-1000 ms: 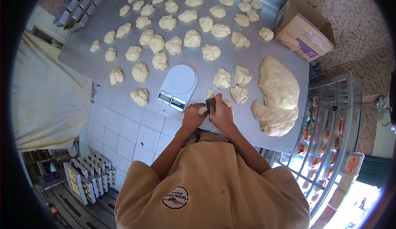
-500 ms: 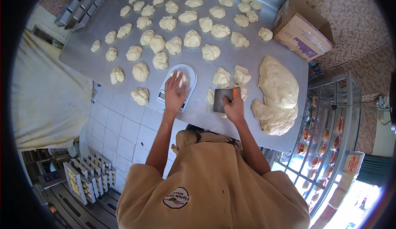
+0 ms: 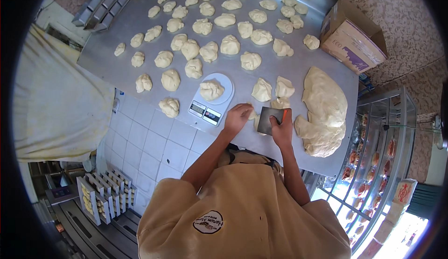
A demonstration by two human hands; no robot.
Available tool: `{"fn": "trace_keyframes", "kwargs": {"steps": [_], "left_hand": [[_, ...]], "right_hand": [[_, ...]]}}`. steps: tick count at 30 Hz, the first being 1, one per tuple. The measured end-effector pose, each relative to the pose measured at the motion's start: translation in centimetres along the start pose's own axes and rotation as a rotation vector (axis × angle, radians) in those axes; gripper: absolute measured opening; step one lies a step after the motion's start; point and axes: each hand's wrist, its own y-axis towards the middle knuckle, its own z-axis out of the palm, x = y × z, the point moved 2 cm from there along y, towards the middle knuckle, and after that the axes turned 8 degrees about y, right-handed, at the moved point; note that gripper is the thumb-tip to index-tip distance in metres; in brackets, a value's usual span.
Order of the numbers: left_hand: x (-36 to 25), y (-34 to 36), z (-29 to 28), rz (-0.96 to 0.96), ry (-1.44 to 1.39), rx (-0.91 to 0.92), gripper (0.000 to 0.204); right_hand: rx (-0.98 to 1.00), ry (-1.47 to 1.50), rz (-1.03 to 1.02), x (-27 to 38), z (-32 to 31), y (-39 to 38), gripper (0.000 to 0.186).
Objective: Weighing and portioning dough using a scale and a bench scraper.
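Note:
My right hand (image 3: 282, 129) grips a flat metal dough scraper (image 3: 266, 120) with an orange-red edge, held over small dough pieces. My left hand (image 3: 238, 118) is beside it, its fingers closed on a small piece of dough (image 3: 252, 114) that they mostly hide. On the white kitchen scale (image 3: 225, 101), left of that hand, rests a dough lump (image 3: 211, 90), untouched. Cut dough pieces (image 3: 262, 90) lie just beyond the scraper. To the right sits a large mass of dough (image 3: 325, 105).
Many dough lumps (image 3: 230, 45) cover the far part of the metal table (image 3: 140, 65). An open cardboard box (image 3: 352, 42) stands at the back right, metal baking tins (image 3: 103, 7) at the back left. A glass display rack (image 3: 373, 161) is beside the table's right side.
My left hand has left the dough lump on the scale and moved right to the small pieces near the scraper. The scraper has shifted slightly toward me and right.

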Motion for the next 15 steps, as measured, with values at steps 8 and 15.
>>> {"fn": "trace_keyframes", "kwargs": {"steps": [8, 15], "left_hand": [[-4.5, 3.3, -8.3, 0.43, 0.944, -0.165, 0.035], [1.4, 7.7, -15.0, 0.172, 0.303, -0.139, 0.049]], "right_hand": [[-0.011, -0.039, 0.045, -1.7, -0.1, 0.3, 0.034], [0.051, -0.051, 0.064, -0.2, 0.2, -1.1, 0.034]]}}
